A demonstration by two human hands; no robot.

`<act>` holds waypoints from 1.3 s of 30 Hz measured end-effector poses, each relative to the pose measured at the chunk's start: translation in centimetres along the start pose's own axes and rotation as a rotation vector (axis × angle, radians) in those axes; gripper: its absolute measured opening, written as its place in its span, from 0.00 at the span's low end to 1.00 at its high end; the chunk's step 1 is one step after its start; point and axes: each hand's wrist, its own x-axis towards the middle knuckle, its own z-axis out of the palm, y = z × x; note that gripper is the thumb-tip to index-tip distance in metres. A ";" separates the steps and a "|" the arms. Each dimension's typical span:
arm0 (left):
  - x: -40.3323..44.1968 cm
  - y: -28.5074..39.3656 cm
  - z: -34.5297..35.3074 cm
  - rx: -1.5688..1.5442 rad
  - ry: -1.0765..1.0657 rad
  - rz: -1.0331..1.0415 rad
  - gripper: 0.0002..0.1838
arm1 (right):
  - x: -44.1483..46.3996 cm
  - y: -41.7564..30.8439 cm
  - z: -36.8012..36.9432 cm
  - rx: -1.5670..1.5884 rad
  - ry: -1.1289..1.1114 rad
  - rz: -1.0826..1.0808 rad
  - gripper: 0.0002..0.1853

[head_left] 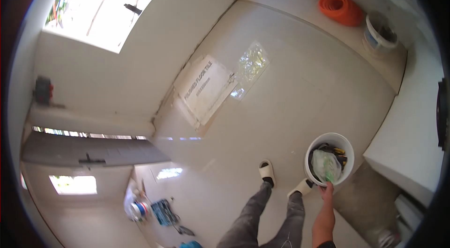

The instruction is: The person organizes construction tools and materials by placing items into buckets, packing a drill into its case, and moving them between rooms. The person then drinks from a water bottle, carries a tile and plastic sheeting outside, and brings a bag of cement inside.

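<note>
1. Upper R of frame: orange roll (337, 8) w/ 2nd bucket (373, 42) just beside it, both nr the wall.
2. Ctr-L: flat cardboard (206, 91) marked "POLISHED FLOOR TILE", lying on floor (262, 117) nr base of wall.
3. Lower L: blue tool (161, 212) (type unclear) on floor, striped tub (139, 210) just beside; grey door (131, 152) higher up in frame.
4. Tight round white bucket (336, 138): R slipper (299, 188) just beside it, L slipper (266, 172) a bit off; pale block (398, 149) (wall or unit, can't tell) on the other side.
5. Bucket is lower R of frame, opening facing cam; clear plastic bag (325, 164) atop dark & yellow items (338, 152) inside. Can't tell if it's lifted or on floor.
6. R arm (324, 222) reaches up fr. btm edge, nearly straight.
7. R hand (326, 191): closed round bucket's near rim; finger detail too small. L hand: out of frame, can't tell its state.
</note>
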 end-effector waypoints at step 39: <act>14.9 6.6 -47.4 -0.731 0.970 0.065 0.20 | -15.8 -17.9 36.6 -0.363 0.150 -0.150 0.31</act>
